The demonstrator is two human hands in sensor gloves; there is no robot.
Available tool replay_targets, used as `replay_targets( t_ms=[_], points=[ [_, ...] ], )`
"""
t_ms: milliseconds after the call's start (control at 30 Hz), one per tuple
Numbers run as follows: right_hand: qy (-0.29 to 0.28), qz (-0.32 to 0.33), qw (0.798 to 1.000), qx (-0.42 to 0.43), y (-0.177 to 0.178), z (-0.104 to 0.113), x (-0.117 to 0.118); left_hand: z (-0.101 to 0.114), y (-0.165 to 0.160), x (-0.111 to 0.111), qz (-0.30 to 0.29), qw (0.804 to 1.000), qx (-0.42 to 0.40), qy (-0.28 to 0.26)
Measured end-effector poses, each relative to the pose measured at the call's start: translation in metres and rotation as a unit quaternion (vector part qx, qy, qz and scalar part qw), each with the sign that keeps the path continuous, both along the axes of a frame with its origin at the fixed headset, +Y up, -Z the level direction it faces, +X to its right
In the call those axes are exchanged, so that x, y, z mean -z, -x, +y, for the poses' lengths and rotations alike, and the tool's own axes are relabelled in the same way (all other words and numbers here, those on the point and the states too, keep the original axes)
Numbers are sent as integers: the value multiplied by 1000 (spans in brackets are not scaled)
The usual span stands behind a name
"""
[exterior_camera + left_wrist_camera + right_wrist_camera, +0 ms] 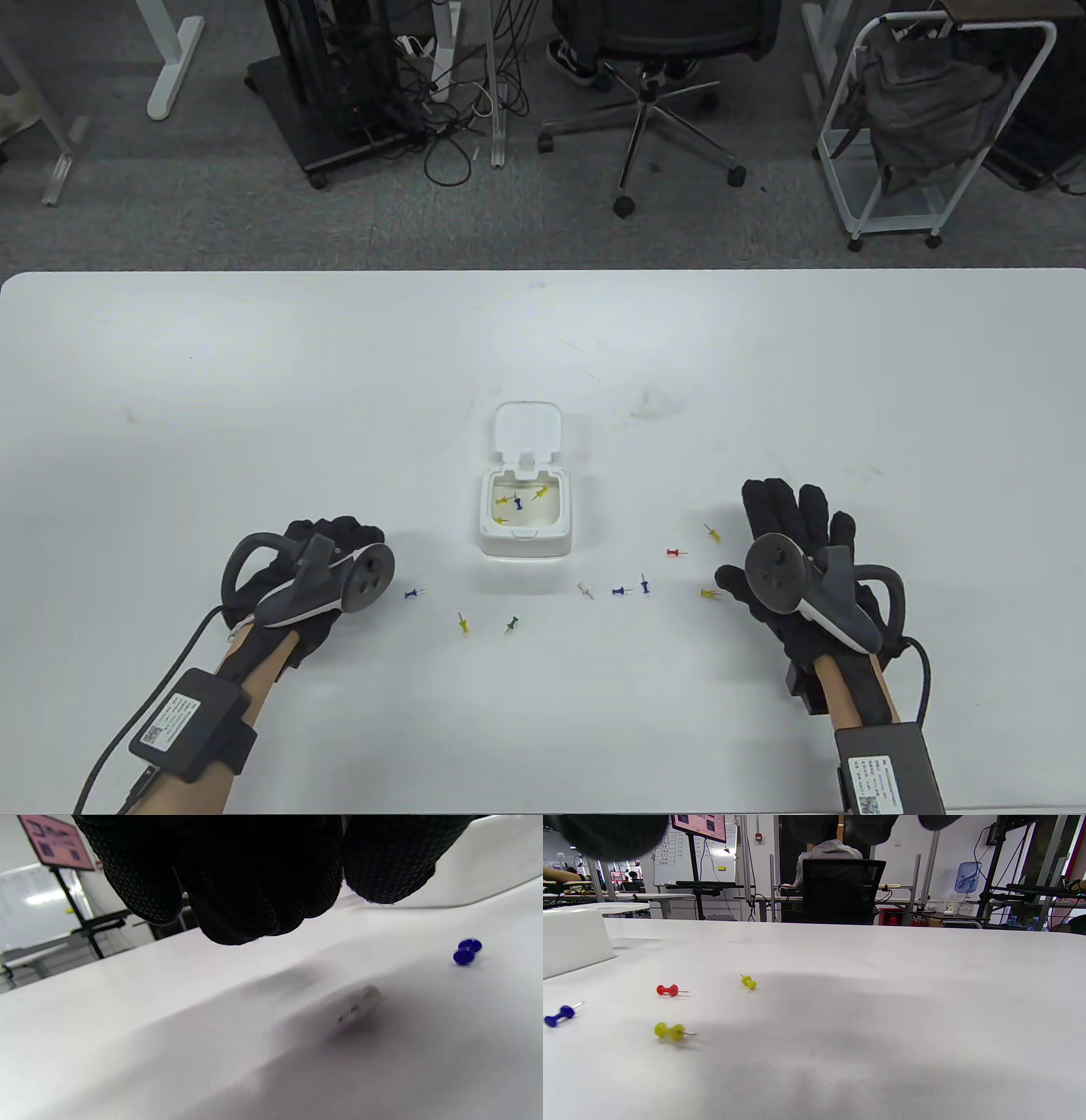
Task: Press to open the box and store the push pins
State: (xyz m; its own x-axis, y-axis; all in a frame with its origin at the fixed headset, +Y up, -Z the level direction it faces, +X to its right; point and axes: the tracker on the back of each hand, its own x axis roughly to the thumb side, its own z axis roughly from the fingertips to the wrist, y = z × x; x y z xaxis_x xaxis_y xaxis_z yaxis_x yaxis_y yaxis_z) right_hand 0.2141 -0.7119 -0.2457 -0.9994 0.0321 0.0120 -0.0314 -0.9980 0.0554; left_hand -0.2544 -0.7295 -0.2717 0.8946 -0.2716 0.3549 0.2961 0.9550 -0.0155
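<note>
The white box (523,543) sits mid-table with its lid (528,431) flipped up and back. Several yellow and blue pins (517,501) lie inside. Loose pins are scattered in front: blue (412,592), yellow (462,625), green (511,626), white (584,589), two blue (620,591), red (674,553) and two yellow (713,533). My left hand (356,535) hovers left of the box, its fingers (254,899) loosely curled over a blurred pale pin (360,1007), holding nothing. A blue pin (466,951) lies beside it. My right hand (793,501) lies flat with straight fingers, right of the red pin (667,990).
The box's side (572,940) shows at the left of the right wrist view, with yellow pins (669,1031) and a blue pin (559,1016) near it. Beyond the table's far edge stand an office chair (653,51), a rack (916,127) and cables.
</note>
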Motion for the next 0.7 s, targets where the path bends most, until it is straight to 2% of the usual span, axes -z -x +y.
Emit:
replay_targets(
  t_ms=[200, 467, 700],
  points=[
    [3, 0, 1000, 0, 0, 0, 0, -13, 10, -7, 6, 1000, 6, 21],
    [3, 0, 1000, -2, 0, 0, 0, -27, 4, -9, -1, 999, 29, 28],
    [4, 1, 1000, 6, 0, 0, 0, -30, -2, -9, -11, 999, 40, 4]
  ],
)
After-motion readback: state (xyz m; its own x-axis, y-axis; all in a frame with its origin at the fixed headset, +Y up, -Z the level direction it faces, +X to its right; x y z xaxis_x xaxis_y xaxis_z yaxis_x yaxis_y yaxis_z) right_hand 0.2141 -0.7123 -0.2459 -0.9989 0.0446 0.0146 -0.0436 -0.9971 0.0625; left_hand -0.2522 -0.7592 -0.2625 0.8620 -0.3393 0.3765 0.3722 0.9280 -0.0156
